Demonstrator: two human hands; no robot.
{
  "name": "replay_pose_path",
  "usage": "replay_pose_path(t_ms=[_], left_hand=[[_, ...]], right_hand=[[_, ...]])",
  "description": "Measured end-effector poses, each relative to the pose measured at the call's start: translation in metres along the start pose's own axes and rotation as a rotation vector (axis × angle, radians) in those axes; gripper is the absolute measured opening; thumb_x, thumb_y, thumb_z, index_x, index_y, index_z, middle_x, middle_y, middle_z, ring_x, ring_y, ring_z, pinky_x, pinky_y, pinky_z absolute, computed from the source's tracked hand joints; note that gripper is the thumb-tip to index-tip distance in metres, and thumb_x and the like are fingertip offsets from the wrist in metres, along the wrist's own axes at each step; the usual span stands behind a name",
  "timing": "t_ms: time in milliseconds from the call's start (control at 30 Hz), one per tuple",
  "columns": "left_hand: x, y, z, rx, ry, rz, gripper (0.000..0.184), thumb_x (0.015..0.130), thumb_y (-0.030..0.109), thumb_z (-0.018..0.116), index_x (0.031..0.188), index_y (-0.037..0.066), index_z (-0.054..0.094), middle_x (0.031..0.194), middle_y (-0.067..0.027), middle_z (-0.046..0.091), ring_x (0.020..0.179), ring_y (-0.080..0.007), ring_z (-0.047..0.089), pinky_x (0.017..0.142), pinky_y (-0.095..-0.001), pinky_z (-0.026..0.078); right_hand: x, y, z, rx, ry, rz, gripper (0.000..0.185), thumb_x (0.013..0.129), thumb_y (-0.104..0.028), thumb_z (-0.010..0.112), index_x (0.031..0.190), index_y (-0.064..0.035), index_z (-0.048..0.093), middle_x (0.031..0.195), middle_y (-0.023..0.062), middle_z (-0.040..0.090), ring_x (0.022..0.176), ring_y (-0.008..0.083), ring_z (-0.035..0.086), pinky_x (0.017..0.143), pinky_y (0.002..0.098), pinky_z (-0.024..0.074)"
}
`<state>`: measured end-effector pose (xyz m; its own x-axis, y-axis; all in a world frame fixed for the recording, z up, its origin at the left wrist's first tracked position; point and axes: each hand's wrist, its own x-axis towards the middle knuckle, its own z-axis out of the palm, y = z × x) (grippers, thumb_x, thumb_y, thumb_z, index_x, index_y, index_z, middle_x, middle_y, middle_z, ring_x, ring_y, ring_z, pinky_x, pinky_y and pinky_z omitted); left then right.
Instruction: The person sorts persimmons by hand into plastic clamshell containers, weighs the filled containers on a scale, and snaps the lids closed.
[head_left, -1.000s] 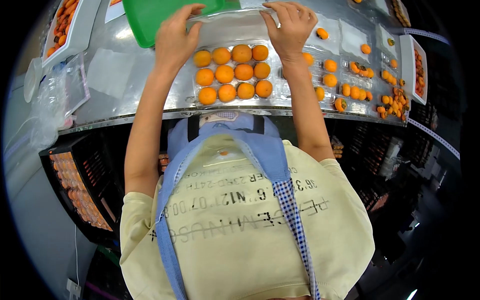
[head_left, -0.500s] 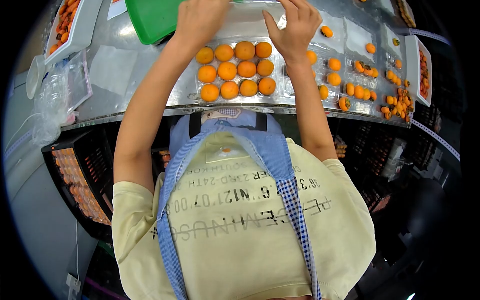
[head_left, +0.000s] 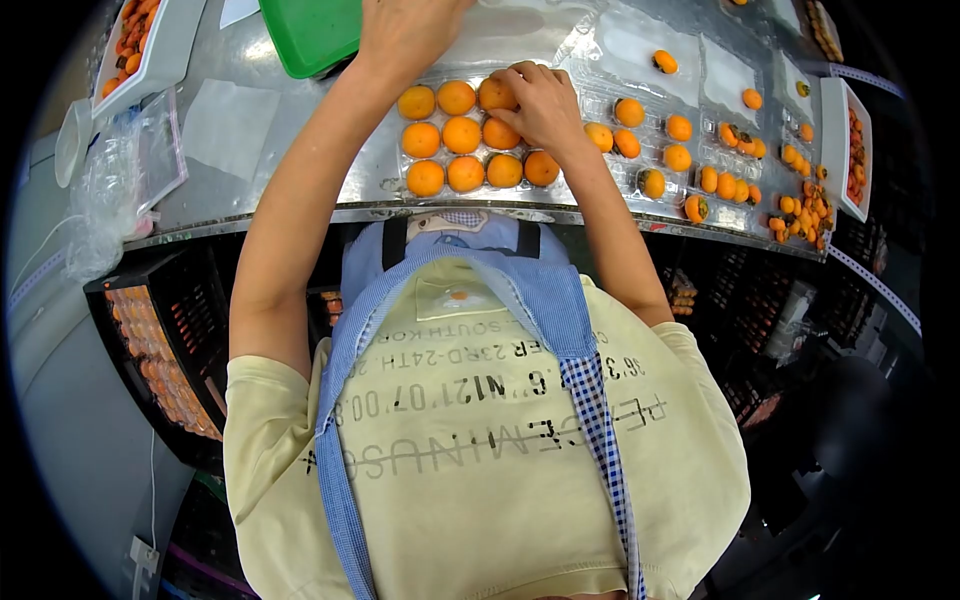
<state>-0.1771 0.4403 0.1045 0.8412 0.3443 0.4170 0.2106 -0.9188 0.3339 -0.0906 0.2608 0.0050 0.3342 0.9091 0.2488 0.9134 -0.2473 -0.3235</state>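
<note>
A clear plastic tray of orange fruits in rows (head_left: 462, 134) lies near the table's front edge. My right hand (head_left: 540, 105) is over the tray's right side, its fingers bent against a fruit in the back row and covering part of the fruits there. Whether it grips that fruit is unclear. Beyond the tray's back edge is my left hand (head_left: 415, 30), beside the green tray (head_left: 315, 35). Its fingers are cut off by the top of the view. Clear plastic (head_left: 520, 35) lies on the table behind the fruit.
More fruits (head_left: 677, 157) sit in clear trays to the right. White boxes of fruit stand at the far left (head_left: 170, 50) and far right (head_left: 832, 130). Plastic bags (head_left: 105, 215) hang at the left edge. Black crates (head_left: 185, 340) stand below the table (head_left: 300, 200).
My left hand has moved right from the green tray's edge to beyond the fruit. My right hand has come down from the clear plastic onto the fruits at the tray's right side.
</note>
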Motion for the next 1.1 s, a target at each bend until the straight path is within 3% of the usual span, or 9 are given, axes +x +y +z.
replay_pose_path(t_ms=[167,367,567,667,733,833,933,1033,1100], left_hand=[[-0.001,0.0,0.001,0.008,0.023,-0.001,0.011,0.078,0.016,0.06,0.078,0.005,0.063,0.07,-0.0172,0.062,0.065,-0.0357,0.061,0.058,-0.0453,0.047],[-0.003,-0.001,0.001,-0.024,0.038,0.007,0.011,0.077,0.016,0.06,0.079,0.006,0.063,0.07,-0.0167,0.063,0.065,-0.0352,0.061,0.058,-0.0448,0.047],[-0.004,-0.002,0.004,-0.012,0.058,0.021,0.011,0.077,0.016,0.06,0.079,0.006,0.063,0.07,-0.0165,0.062,0.064,-0.0344,0.061,0.058,-0.0445,0.047],[-0.006,-0.001,0.0,-0.007,0.038,0.018,0.01,0.077,0.016,0.06,0.079,0.006,0.063,0.071,-0.0166,0.063,0.065,-0.0342,0.061,0.058,-0.0443,0.047],[-0.005,0.002,0.001,0.011,-0.01,-0.004,0.01,0.076,0.015,0.06,0.079,0.006,0.063,0.072,-0.0167,0.063,0.066,-0.0344,0.061,0.059,-0.0441,0.048],[-0.007,0.002,0.0,-0.062,0.053,0.016,0.011,0.076,0.015,0.059,0.081,0.005,0.064,0.073,-0.0166,0.063,0.067,-0.035,0.061,0.061,-0.0439,0.048],[-0.008,0.003,-0.001,-0.058,0.043,0.013,0.012,0.076,0.015,0.059,0.082,0.005,0.064,0.073,-0.0165,0.063,0.068,-0.0355,0.061,0.061,-0.044,0.048],[-0.009,0.005,-0.003,-0.067,0.038,0.007,0.012,0.076,0.015,0.06,0.082,0.006,0.064,0.074,-0.0165,0.063,0.068,-0.0352,0.061,0.061,-0.0438,0.048],[-0.01,0.005,-0.003,-0.057,0.039,0.0,0.012,0.076,0.015,0.061,0.082,0.006,0.065,0.074,-0.0164,0.063,0.068,-0.0351,0.061,0.061,-0.0437,0.048]], right_hand=[[0.007,0.002,0.001,-0.011,-0.048,-0.036,0.035,0.065,-0.021,0.073,0.096,-0.01,0.063,0.09,0.0085,0.061,0.085,0.0274,0.061,0.074,0.0376,0.0476],[0.009,0.011,0.0,0.017,-0.11,-0.076,0.035,0.065,-0.023,0.072,0.095,-0.0086,0.062,0.09,0.0096,0.061,0.084,0.0277,0.061,0.074,0.0364,0.0486],[0.007,0.003,-0.01,0.018,0.024,-0.139,0.038,0.069,-0.023,0.071,0.103,-0.0095,0.062,0.092,0.0082,0.063,0.086,0.0282,0.06,0.077,0.0384,0.0467],[-0.008,-0.033,-0.015,0.237,-0.15,-0.226,0.029,0.072,-0.019,0.069,0.099,-0.0098,0.063,0.087,0.0055,0.062,0.082,0.026,0.059,0.075,0.0378,0.0448],[-0.024,-0.056,-0.007,0.235,-0.149,-0.379,0.02,0.072,-0.015,0.067,0.091,-0.0107,0.064,0.08,0.0031,0.062,0.079,0.0234,0.058,0.072,0.0353,0.0437],[-0.04,-0.071,0.011,0.208,-0.118,-0.415,0.011,0.067,-0.016,0.064,0.077,-0.0102,0.065,0.074,-0.0001,0.061,0.072,0.0181,0.056,0.067,0.0309,0.041],[-0.047,-0.071,0.005,0.274,-0.102,-0.312,0.011,0.068,-0.014,0.064,0.079,-0.0106,0.066,0.073,0.0004,0.062,0.075,0.0187,0.057,0.068,0.0313,0.041],[-0.059,-0.051,-0.014,0.399,0.073,-0.139,0.012,0.069,-0.01,0.064,0.08,-0.0105,0.066,0.074,0.0013,0.064,0.075,0.0194,0.058,0.066,0.032,0.0415],[-0.076,-0.031,-0.031,0.295,0.112,-0.029,0.013,0.069,-0.005,0.062,0.081,-0.0102,0.066,0.076,0.0029,0.065,0.072,0.0206,0.059,0.064,0.0329,0.0428]])
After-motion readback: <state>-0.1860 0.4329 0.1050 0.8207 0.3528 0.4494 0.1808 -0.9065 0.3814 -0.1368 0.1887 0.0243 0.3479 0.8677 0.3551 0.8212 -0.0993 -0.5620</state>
